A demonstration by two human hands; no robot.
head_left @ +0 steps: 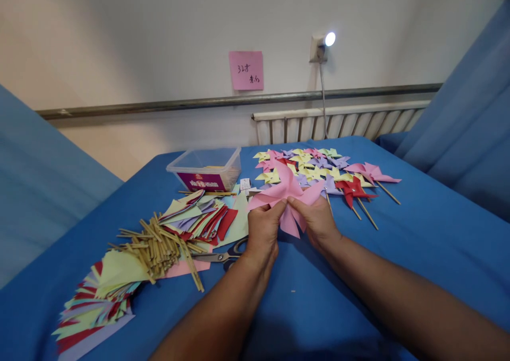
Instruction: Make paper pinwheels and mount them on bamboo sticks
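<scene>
Blue cloth (398, 265) spans the lower frame. Above it, at centre, I hold a pink paper pinwheel (287, 180). My left hand (263, 227) and right hand (320, 221) pinch its middle, thumbs close together. Assessment: very light, springy, likely to crease; grip best at the layered middle, clear of the vanes.

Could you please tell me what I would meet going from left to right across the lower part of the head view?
Fanned paper pile, pile of sticks, scissors, left hand, middle of the held pink pinwheel, right hand, red pinwheel.
</scene>
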